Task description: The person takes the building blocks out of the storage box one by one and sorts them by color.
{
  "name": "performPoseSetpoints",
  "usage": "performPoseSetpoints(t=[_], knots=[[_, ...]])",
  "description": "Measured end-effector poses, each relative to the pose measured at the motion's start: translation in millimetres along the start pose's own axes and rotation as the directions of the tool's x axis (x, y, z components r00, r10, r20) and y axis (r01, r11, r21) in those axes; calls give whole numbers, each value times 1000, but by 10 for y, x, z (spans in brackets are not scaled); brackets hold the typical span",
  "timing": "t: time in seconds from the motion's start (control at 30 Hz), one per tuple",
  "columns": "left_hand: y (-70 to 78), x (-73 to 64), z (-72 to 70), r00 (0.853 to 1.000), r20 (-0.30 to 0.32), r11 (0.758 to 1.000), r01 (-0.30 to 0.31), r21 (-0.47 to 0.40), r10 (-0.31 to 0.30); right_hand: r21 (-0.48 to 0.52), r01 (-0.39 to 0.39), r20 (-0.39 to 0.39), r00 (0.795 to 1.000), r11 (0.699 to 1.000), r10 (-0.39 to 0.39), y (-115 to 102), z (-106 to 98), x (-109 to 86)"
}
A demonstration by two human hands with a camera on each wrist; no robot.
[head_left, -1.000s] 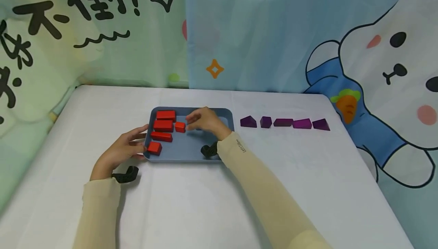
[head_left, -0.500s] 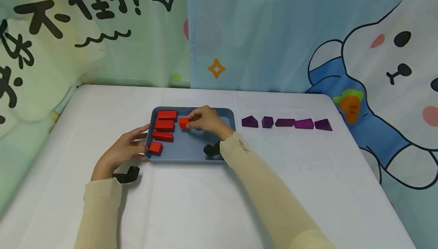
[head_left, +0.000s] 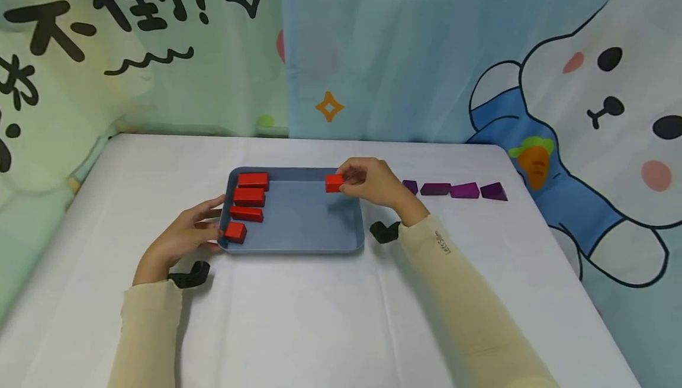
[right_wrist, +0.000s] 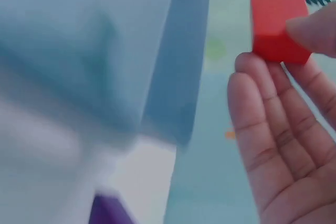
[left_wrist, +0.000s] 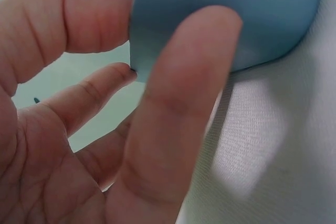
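My right hand (head_left: 375, 182) pinches a small red cube-like block (head_left: 333, 183) between thumb and fingertips, over the back right part of the blue-grey tray (head_left: 306, 219). In the right wrist view this block (right_wrist: 278, 27) shows clearly, with the thumb across one face. My left hand (head_left: 186, 235) grips the tray's left edge near its front corner. In the left wrist view, digits of the left hand (left_wrist: 170, 114) lie against the tray wall (left_wrist: 273, 19). Along the tray's left side sit several red blocks (head_left: 248, 197), the frontmost (head_left: 235, 232) right at the left fingertips.
Several purple blocks stand in a row right of the tray, including a bright one (head_left: 465, 191) and a wedge-like one (head_left: 494, 191); the right hand hides part of the row. A white cloth (head_left: 298, 317) covers the table. A printed curtain (head_left: 394, 50) hangs behind.
My right hand has taken the small red block from beside the other red ones and carried it right across the tray. The left hand stays at the tray's edge.
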State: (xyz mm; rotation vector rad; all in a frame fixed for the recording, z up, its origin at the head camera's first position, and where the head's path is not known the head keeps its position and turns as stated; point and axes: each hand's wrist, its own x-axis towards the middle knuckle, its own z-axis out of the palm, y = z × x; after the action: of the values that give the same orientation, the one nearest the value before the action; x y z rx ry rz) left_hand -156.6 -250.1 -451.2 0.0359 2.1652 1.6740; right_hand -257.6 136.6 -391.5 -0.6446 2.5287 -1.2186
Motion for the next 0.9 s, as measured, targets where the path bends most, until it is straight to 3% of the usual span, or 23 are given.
performPoseSetpoints(t=[0.27, 0.53, 0.63, 0.9], knots=[[-13, -43, -19, 1000, -10, 1000, 7, 5, -7, -132, -124, -61, 991, 983, 117, 246, -283, -294], [-24, -58, -31, 1000, -16, 1000, 7, 4, -7, -249, -191, -80, 981, 950, 176, 453, -311, -488], [-21, -52, -25, 1000, -15, 1000, 7, 4, -7, -256, -190, -87, 981, 948, 173, 533, -292, -520], [-7, -18, 7, 1000, -11, 1000, 1, -1, -1, -198, -282, -87, 959, 939, 270, 704, -287, -573]])
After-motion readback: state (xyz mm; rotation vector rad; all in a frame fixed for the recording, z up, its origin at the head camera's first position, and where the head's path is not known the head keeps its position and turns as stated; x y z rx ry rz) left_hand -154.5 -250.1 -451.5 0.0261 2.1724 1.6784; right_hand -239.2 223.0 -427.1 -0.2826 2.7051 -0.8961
